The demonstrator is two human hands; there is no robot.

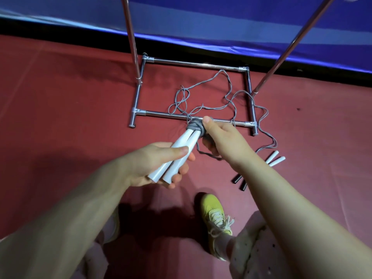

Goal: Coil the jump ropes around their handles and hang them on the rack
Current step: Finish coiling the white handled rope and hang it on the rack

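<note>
My left hand (161, 164) grips the white handles (177, 154) while my right hand (219, 137) pinches the grey rope (194, 125) mid-coil before the rack (193, 115); more wraps needed.

A dark red floor (60, 93) meets a blue padded wall (221, 21) above a black strip (60, 31).

Polished, shiny metal tubes on the rack (191, 64). Smooth, glossy white plastic on the held handles (177, 152). Grey braided cord (203, 81), matt. Red floor (60, 93) matt, cloth-like. At 5 o'clock, yellow fabric shoe (216, 216).
</note>
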